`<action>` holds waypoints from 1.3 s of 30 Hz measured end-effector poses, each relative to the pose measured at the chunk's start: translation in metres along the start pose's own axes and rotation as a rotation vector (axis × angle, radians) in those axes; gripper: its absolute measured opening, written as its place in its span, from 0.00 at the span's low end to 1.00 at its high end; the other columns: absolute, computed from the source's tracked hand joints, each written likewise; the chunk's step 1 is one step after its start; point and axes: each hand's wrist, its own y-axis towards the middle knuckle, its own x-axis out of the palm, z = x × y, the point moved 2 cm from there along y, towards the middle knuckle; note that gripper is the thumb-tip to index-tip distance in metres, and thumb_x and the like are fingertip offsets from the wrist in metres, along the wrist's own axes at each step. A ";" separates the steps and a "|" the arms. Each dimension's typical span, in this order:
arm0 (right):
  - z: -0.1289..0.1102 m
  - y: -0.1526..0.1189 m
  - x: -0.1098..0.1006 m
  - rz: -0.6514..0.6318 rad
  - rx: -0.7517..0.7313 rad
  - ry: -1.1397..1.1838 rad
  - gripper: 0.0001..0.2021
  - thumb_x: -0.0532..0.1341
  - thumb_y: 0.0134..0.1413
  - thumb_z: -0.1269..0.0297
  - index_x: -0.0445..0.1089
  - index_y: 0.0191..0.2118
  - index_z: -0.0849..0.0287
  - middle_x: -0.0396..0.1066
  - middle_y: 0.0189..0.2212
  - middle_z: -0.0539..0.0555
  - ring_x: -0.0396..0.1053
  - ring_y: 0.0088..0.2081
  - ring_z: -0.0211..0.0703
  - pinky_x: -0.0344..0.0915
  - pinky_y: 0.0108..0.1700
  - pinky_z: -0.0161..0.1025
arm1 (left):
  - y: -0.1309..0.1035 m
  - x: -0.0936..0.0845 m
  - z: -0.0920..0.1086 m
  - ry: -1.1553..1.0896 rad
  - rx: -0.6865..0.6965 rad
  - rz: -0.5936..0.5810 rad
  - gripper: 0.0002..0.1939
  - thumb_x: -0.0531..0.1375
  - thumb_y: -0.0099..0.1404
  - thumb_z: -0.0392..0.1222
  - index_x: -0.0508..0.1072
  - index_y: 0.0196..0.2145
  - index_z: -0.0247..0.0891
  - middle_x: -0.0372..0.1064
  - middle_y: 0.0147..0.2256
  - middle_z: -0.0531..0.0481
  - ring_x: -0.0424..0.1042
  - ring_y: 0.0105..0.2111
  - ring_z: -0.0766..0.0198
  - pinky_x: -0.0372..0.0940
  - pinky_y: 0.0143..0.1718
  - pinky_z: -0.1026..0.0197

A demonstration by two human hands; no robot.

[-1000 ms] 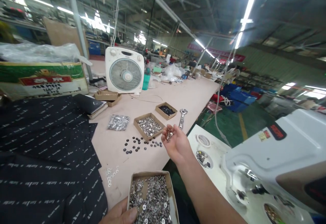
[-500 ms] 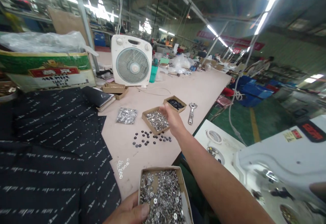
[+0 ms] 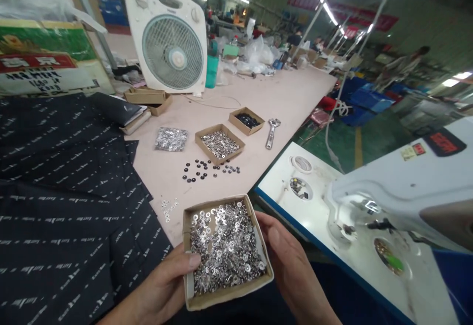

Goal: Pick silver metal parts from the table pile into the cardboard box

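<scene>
My left hand grips the left side of an open cardboard box, its thumb over the rim. Loose silver metal snap fasteners fill most of the box. At the box's right side is my right hand, thumb along the wall and the other fingers partly hidden behind it. Beyond the box, a smaller cardboard tray of metal snap parts stands on the table, beside a tray of black pieces. Dark round snap caps and small silver rings lie scattered nearby.
An adjustable wrench and a clear bag of metal parts lie on the pink table. Black printed fabric covers the left. A white fan stands behind. To the right is a white machine.
My right hand has left the tray on the table and come back to the held box. That box sits higher and more level in view. The camera view has shifted.
</scene>
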 end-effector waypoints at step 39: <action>-0.028 0.045 0.040 -0.143 -0.427 -1.660 0.06 0.60 0.63 0.68 0.76 0.38 0.55 0.76 0.37 0.53 0.71 0.32 0.43 0.51 0.31 0.39 | 0.010 -0.001 -0.005 0.104 0.009 0.143 0.30 0.70 0.61 0.36 0.72 0.60 0.35 0.78 0.55 0.36 0.72 0.61 0.42 0.62 0.66 0.41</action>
